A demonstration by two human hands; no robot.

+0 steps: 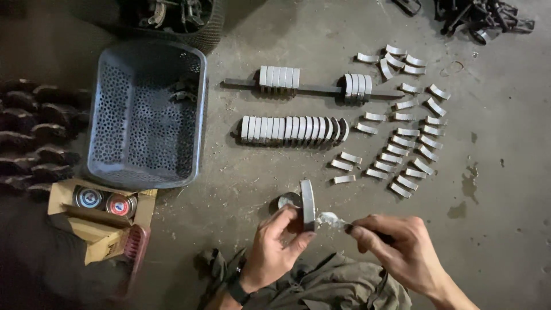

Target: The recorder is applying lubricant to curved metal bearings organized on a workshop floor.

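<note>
Left hand pinches curved metal shoe upright, near basket. Right hand pinches brush against it. Best: steady grip, thin even coat.

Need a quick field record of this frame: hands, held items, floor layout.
left hand: holds curved grey metal shoe upright
right hand: holds thin tool, tip white with paste, touching the shoe
floor centre: two rows of stacked grey curved pieces, the upper row on a dark bar
floor right: loose grey curved strips
left: blue perforated plastic basket; cardboard box with round tins
</note>
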